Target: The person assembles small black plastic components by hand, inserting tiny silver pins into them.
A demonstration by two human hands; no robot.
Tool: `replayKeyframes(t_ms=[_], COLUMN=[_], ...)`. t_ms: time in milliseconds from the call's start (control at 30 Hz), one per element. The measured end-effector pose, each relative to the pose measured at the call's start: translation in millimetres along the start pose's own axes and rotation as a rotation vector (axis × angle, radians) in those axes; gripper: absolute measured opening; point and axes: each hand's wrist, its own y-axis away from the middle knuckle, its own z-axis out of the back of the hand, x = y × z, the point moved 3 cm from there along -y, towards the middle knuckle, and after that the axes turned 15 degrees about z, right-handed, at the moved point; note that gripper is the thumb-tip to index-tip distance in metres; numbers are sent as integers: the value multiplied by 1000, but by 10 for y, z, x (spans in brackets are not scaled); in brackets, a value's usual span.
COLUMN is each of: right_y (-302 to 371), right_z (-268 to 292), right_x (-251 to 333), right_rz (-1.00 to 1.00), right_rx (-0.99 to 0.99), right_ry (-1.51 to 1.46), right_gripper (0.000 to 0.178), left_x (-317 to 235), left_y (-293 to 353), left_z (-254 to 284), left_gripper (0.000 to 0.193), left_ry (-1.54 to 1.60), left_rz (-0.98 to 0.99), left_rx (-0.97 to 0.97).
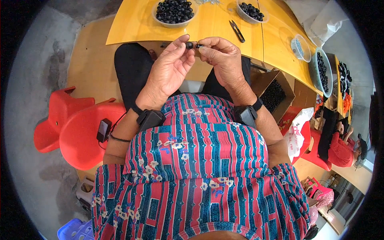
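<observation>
Just past the table's near edge, my two hands meet above my lap. My left hand (pixel 167 71) pinches a small black ball-shaped piece (pixel 189 45) between thumb and fingers, its other fingers half curled. Close against it, my right hand (pixel 227 62) grips a smaller black part (pixel 199 46) with thumb and forefinger; most of that part is hidden. Whether the two pieces touch, I cannot tell. Beyond my hands a clear bowl (pixel 173 25) full of black rounded pieces stands on the yellow table (pixel 136 24). Black thread snips (pixel 237 31) lie to its right.
Another bowl (pixel 245 17) of black parts, a tub (pixel 306 58) of small pale bits and a large basin (pixel 313 74) line the table rightward. Below sits a cardboard box (pixel 288 82) of black pieces. Red chairs (pixel 86 136) stand left. Another person (pixel 341 152) sits far right.
</observation>
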Motion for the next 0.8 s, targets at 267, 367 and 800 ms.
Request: replayKeyframes(t_ms=[267,367,800], right_y=[11,8,-14], right_z=[39,27,-18], right_x=[-24,-20,46], right_rz=[-2,9,33], right_rx=[22,26,36], right_ry=[-16,5,22], right_gripper=[17,17,14], left_x=[-4,-7,-61], left_y=[-30,-23,43], left_z=[34,23,-102], left_gripper=[29,29,24], left_ry=[-87,-88,-398], left_rz=[-43,-34,-214], left_rx=[41,76,-61])
